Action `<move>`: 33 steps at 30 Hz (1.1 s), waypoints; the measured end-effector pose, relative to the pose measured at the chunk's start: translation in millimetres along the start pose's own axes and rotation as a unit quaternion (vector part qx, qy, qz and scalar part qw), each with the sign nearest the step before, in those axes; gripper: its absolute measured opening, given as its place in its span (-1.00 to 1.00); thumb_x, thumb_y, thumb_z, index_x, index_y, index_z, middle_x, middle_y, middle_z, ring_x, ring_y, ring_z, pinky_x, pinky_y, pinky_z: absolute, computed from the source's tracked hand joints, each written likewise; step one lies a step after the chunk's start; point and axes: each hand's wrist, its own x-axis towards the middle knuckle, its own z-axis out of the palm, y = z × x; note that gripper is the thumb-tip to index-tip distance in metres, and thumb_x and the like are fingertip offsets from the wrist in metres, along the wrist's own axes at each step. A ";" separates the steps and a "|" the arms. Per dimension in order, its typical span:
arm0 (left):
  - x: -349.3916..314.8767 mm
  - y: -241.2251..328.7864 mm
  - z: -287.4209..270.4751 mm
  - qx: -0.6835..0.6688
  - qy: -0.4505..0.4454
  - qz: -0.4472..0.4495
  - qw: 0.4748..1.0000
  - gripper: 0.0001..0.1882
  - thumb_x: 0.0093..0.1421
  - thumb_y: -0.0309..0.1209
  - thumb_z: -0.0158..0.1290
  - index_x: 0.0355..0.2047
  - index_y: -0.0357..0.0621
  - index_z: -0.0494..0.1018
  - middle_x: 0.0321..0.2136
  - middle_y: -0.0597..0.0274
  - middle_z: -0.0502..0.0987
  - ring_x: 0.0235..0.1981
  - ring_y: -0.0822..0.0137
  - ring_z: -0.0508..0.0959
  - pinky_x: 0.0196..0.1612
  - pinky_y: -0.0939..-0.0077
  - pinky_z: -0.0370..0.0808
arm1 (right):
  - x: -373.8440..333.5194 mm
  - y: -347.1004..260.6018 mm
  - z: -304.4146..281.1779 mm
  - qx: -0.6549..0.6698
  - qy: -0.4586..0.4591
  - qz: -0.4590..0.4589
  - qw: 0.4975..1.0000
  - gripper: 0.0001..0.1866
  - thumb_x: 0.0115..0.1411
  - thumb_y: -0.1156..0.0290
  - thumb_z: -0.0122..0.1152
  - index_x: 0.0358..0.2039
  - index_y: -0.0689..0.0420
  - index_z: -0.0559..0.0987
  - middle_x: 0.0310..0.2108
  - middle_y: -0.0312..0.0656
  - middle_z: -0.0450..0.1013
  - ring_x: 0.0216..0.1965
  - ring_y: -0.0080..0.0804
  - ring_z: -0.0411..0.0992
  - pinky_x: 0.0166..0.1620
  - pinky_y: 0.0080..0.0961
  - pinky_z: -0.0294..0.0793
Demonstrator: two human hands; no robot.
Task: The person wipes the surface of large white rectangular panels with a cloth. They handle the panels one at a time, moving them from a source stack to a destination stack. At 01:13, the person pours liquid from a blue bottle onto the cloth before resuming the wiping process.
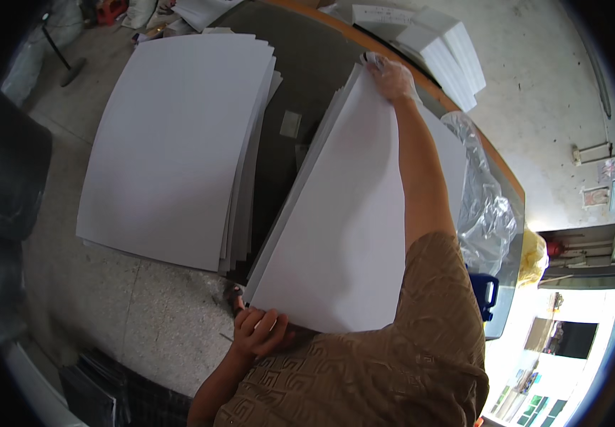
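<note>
A stack of large white sheets (pixel 336 213) lies in front of me on a dark table (pixel 307 92), its edges slightly fanned on the left. My right hand (pixel 394 80) reaches to the far left corner of this stack, its fingers closed round the edge. A thin whitish covering seems to be on that hand, and a small dark bit shows by its fingertips. Curled at the near left corner is my left hand (pixel 259 331), gripping the top sheet's edge; its thumb is hidden. A second stack of white sheets (pixel 172 142) lies to the left, overhanging the table.
Crumpled clear plastic film (pixel 489 213) lies along the table's right side, near a dark blue jug (pixel 484 293). White blocks (pixel 442 53) stand beyond the far orange-brown edge. A yellow bag (pixel 534 257) is at the right. Dark bins (pixel 12 164) stand on the floor at left.
</note>
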 end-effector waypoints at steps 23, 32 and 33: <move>6.7 -13.3 12.5 -0.018 0.002 0.026 0.999 -0.73 0.15 -0.27 0.11 -0.17 -0.07 0.55 -0.06 0.19 0.42 -0.03 0.13 0.39 0.01 0.13 0.32 | -340.7 -111.0 -107.7 0.092 -0.048 -0.204 0.973 -0.42 -0.02 0.17 0.48 0.06 -0.12 0.57 -0.20 -0.04 0.48 -0.20 -0.13 0.49 -0.17 -0.17 0.51; 5.8 1.0 5.1 0.014 0.016 -0.023 1.000 -0.84 0.14 -0.27 0.12 -0.30 -0.01 0.51 -0.11 0.16 0.43 -0.06 0.11 0.37 0.00 0.12 0.31 | -58.2 87.1 -16.4 -0.041 -0.008 0.095 0.995 -0.47 0.31 -0.02 0.08 0.19 -0.03 0.47 -0.02 0.14 0.51 0.01 0.04 0.49 0.09 -0.19 0.45; 3.8 2.5 4.1 0.010 0.020 -0.027 0.999 -0.83 0.14 -0.28 0.13 -0.28 -0.02 0.51 -0.11 0.16 0.43 -0.05 0.10 0.37 0.00 0.12 0.31 | -60.1 87.1 -18.0 -0.035 -0.013 0.104 0.994 -0.46 0.31 -0.02 0.07 0.21 -0.04 0.46 -0.01 0.16 0.51 0.01 0.06 0.50 0.10 -0.20 0.44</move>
